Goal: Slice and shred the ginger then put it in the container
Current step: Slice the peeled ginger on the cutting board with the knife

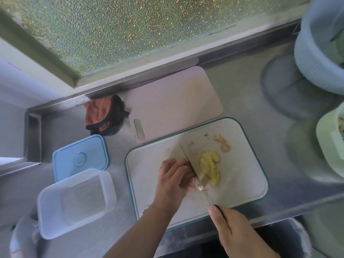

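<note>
Several ginger slices (pixel 210 167) already lie on the white cutting board (pixel 149 175), just right of your knife (pixel 193 170). Your left hand (pixel 173 183) curls over the uncut ginger; your right hand (pixel 230 226) grips the handle. Shredding remains, and the container (pixel 74 203), left of the board, holds no ginger.

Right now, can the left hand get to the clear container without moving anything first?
Probably yes. The left hand is holding ginger against the knife, but the clear container sits open to its left with only bare counter between. It would have to let go first.
</note>
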A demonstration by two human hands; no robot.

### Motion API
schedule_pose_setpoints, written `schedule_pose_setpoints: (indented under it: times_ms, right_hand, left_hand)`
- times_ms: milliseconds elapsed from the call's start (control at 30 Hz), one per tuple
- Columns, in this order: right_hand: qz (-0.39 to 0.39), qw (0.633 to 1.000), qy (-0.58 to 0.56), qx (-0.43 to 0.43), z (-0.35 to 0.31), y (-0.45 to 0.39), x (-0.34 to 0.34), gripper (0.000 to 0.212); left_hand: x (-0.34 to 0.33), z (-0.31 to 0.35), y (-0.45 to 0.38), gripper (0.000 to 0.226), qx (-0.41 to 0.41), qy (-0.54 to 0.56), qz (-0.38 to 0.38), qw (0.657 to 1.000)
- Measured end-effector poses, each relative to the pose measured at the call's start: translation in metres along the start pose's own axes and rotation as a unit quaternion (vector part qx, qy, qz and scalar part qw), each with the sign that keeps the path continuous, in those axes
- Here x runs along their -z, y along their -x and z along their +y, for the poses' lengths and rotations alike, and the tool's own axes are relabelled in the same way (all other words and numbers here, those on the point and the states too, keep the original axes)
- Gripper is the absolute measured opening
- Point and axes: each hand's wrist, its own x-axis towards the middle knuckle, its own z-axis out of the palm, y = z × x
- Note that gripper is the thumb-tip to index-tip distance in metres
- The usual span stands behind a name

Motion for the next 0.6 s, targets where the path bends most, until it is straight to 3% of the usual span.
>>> schedule_pose_setpoints:
  times_ms: [200,267,367,533,600]
  right_hand:
    - [-0.016,0.996,-0.003,0.082,-0.018,-0.032,-0.004,0.054]
    - [-0.01,0.998,-0.002,0.069,-0.013,-0.019,-0.002,0.053]
    - [-0.018,0.999,0.007,0.035,-0.007,-0.009,-0.002,0.054]
    - [-0.023,0.998,-0.001,0.06,-0.022,-0.047,-0.007,0.048]
    - [-0.024,0.999,-0.013,0.043,-0.021,-0.05,-0.007,0.047]
  left_hand:
    - [-0.001,0.0,0.001,0.026,0.002,-0.017,0.004,1.0]
    - [-0.001,0.001,0.0,0.03,0.003,-0.011,0.009,1.0]
    - [-0.002,-0.002,0.002,0.017,0.007,-0.011,0.004,1.0]
    - [0.0,0.001,0.001,0.034,0.006,-0.011,0.007,1.0]
    - [0.002,0.001,0.0,0.025,0.0,-0.008,0.004,1.0]
